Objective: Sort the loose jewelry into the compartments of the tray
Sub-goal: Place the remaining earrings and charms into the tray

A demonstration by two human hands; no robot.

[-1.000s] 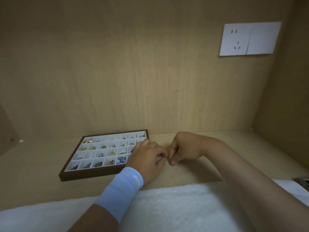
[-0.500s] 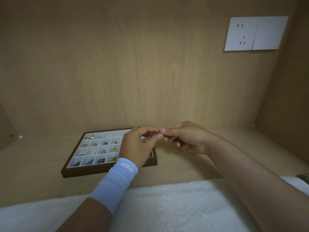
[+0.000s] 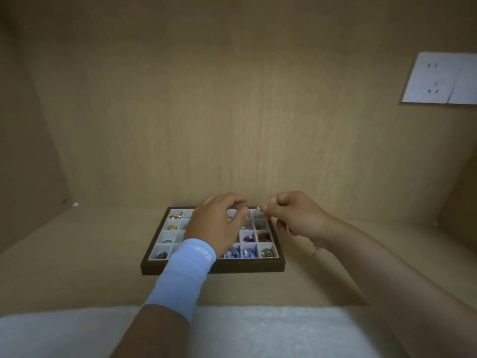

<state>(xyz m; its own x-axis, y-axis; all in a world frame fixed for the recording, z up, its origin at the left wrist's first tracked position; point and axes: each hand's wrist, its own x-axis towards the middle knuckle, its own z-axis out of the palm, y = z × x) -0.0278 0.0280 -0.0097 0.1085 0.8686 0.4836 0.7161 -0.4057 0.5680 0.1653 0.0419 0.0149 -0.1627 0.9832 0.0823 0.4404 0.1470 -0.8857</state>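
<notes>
Hands have moved off the shelf to over the tray, right hand pinching a tiny shiny piece above its far-right corner, left hand curled alongside, can't tell if it's empty, so drop-in looks next.

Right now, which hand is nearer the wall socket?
Right. The right hand, pinching a jewelry piece, hovers below and left of the socket; the left hand is farther left, over the tray.

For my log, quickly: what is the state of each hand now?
Left hand: curled, cannot tell if holding anything.
Right hand: pinches a small jewelry piece.
</notes>
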